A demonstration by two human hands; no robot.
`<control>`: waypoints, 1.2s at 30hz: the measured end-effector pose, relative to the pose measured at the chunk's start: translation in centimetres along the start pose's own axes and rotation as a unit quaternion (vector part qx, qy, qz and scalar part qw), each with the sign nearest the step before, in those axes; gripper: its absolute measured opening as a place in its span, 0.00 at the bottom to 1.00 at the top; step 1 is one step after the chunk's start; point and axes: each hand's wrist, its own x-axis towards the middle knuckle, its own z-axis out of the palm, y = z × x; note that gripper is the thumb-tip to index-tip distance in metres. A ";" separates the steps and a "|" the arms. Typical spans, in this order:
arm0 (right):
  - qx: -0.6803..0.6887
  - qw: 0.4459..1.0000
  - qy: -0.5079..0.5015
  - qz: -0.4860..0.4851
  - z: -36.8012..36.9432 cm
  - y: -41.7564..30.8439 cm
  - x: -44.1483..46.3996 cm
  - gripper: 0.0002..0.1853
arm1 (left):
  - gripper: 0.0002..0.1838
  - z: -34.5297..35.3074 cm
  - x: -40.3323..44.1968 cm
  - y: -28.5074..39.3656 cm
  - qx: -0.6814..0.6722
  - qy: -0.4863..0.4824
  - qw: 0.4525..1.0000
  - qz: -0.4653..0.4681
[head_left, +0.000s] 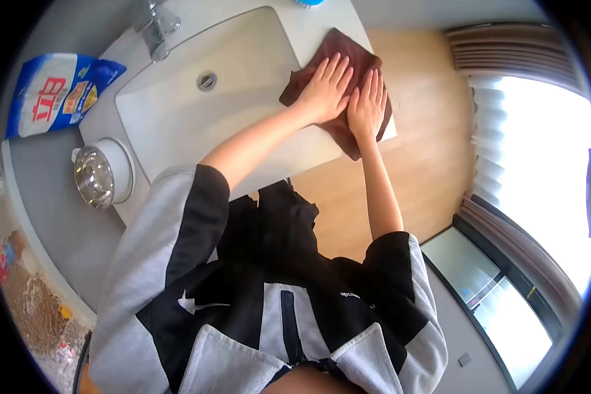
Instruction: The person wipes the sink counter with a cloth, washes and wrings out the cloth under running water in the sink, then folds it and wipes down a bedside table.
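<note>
A dark brown cloth (357,55) lies spread over the right end of the white washbasin counter, its lower edge hanging past the counter's front. My left hand (326,90) rests flat on the cloth with fingers stretched out. Beside it, my right hand (366,110) also presses flat on the cloth, fingers extended and pointing away from me. The two thumbs are close together near the middle of the cloth. Neither hand grips anything. Left of the cloth is the white sink (197,128), with a metal drain (207,81) in its basin.
A chrome faucet (156,36) stands behind the sink. To the left are a blue-and-white bag (69,92) and a shiny metal bowl (95,176) in a white holder. A blue object (308,2) sits at the top edge. Curtains (515,56) and a bright window are at right.
</note>
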 end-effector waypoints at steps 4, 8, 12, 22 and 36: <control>-0.038 0.999 -0.010 -0.003 -1.8 -3.3 -7.8 0.30 | 0.35 -1.4 -7.5 2.6 -0.071 -0.014 0.997 0.029; 0.008 1.000 -0.004 0.013 0.0 -11.3 -11.8 0.30 | 0.29 -4.9 -15.2 0.1 -0.131 -0.088 0.985 -0.074; 0.002 0.998 -0.033 -0.061 1.7 -19.5 -14.5 0.27 | 0.20 -7.6 -23.8 -3.9 -0.156 -0.119 0.969 -0.152; 0.084 0.970 -0.104 -0.204 5.0 -35.7 -22.5 0.15 | 0.15 -14.8 -41.6 -8.1 0.025 0.046 0.988 -0.145; 0.053 0.947 -0.128 -0.289 -0.8 -12.1 -9.6 0.16 | 0.32 -5.7 -20.5 3.9 -0.040 0.026 0.961 -0.272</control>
